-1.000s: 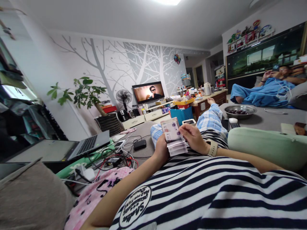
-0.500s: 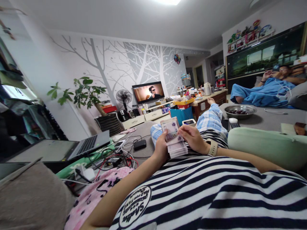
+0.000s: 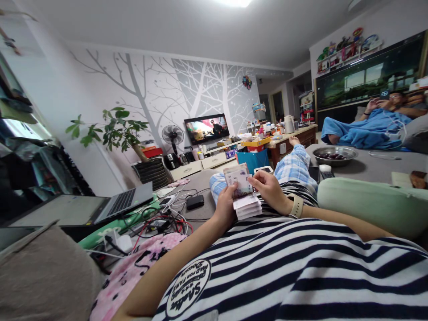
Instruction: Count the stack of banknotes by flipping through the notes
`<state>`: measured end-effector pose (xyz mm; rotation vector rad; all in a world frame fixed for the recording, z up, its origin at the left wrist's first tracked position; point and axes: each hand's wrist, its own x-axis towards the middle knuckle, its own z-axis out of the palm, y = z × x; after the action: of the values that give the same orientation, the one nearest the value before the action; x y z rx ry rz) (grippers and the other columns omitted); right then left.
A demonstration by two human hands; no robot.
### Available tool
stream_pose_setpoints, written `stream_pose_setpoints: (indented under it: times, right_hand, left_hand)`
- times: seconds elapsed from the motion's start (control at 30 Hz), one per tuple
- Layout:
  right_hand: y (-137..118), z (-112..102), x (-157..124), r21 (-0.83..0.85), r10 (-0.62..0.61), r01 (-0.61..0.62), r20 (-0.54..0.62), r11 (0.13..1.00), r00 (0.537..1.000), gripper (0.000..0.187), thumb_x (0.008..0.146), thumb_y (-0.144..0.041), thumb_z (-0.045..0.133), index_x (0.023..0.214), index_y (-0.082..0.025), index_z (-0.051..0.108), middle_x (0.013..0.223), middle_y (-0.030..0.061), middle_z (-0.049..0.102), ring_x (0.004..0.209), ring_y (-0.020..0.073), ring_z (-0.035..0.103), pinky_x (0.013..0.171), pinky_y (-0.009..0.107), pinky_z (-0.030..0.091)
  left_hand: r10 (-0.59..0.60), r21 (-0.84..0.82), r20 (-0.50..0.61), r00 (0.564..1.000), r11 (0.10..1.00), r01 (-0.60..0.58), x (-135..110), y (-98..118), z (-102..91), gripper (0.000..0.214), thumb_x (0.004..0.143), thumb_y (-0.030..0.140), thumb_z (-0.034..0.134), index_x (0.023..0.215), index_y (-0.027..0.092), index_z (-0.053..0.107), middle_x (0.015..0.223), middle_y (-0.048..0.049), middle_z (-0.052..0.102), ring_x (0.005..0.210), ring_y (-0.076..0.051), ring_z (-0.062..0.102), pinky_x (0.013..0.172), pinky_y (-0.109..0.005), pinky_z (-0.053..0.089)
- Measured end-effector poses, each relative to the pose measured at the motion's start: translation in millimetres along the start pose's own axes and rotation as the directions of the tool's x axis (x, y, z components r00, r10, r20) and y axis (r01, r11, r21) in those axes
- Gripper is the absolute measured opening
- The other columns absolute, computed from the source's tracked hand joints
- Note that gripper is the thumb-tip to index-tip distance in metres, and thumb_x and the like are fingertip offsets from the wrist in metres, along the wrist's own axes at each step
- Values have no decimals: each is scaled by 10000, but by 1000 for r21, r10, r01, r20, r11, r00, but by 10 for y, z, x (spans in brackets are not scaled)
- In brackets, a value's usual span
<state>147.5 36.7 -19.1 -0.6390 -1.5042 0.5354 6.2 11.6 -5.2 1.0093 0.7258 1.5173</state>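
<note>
"Paper, then? Where does it sit?"

"Paper banknotes (image 3: 241,189), a thick wad, pale with purple print. Held above the lap of the striped shirt (image 3: 301,267), between both hands, clear of any surface."

"Left hand (image 3: 226,206)?"

"Curled shut round the wad's left side. Thumb lies across the face of the notes, and the other fingers are hidden behind. The lower edges fan out below the grip."

"Right hand (image 3: 271,192)?"

"Wrist carries a pale watch (image 3: 296,206). Fingertips (image 3: 254,179) are pinched on the upper right edge of the front note, the rest of the hand loosely bent. That note stands up a little from the stack."

"How will it handle, by your reckoning?"

"Light, I judge, and limp: single notes bend at a touch. Smooth faces likely slide on one another, so a slack grip could let the fan spill. Not fragile, though an edge might crease or tear if tugged. The firm hold belongs low on one side, thumb pressing across the face, and single notes are best taken at a free corner."

"Surroundings?"

"Phone (image 3: 264,169) near the knee just beyond the hands. Laptop (image 3: 100,207) and tangled cables to the left. Metal bowl (image 3: 335,154) well apart to the right, and another person under a blue blanket (image 3: 364,127) farther off."
</note>
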Motion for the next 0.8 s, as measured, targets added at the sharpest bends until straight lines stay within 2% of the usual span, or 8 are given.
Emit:
stream_pose_setpoints:
  times: [0.2, 0.37, 0.5, 0.63, 0.8]
  right_hand:
    - [31, 9, 8, -34, -6, 7, 17, 999, 1000, 343, 839, -453, 555, 625, -192, 498, 566, -28, 486, 532, 117, 429, 510, 251, 330]
    - [10, 3, -2, -20, 8, -7, 25, 1000, 1000, 323, 860, -427, 532, 640, -192, 513, 568, -27, 494, 538, 122, 445, 523, 253, 344]
    - [-17, -6, -20, -15, -32, 32, 29, 999, 999, 308, 873, -409, 527, 656, -190, 521, 582, -29, 499, 550, 121, 459, 546, 252, 358]
    - [-36, -12, -40, -9, -80, 80, 32, 997, 996, 307, 878, -401, 530, 656, -190, 515, 591, -27, 497, 559, 118, 450, 545, 249, 349]
    - [-70, -20, -65, 1, -135, 135, 49, 991, 990, 291, 882, -382, 534, 666, -186, 525, 600, -28, 485, 563, 114, 433, 540, 248, 336]
  left_hand:
    - [30, 46, -17, 999, 998, -29, -61, 16, 40, 239, 696, 172, 655, 923, 101, 676, 861, -98, 745, 832, -239, 698, 835, -364, 539]
    - [-12, -13, -46, 999, 1000, 12, -29, 3, 38, 233, 764, 237, 618, 939, 96, 681, 842, -95, 744, 860, -239, 699, 814, -349, 550]
    - [-46, -58, -97, 994, 998, 40, -1, 11, 52, 251, 824, 273, 566, 968, 102, 679, 812, -74, 745, 846, -222, 703, 792, -321, 558]
    - [-59, -63, -102, 993, 997, 52, -28, 44, 99, 250, 840, 251, 526, 974, 106, 679, 788, -66, 742, 836, -220, 701, 782, -313, 553]
    - [-18, 25, -158, 987, 999, 22, -109, 96, 149, 229, 800, 167, 509, 941, 131, 686, 722, -25, 729, 800, -200, 690, 755, -274, 530]
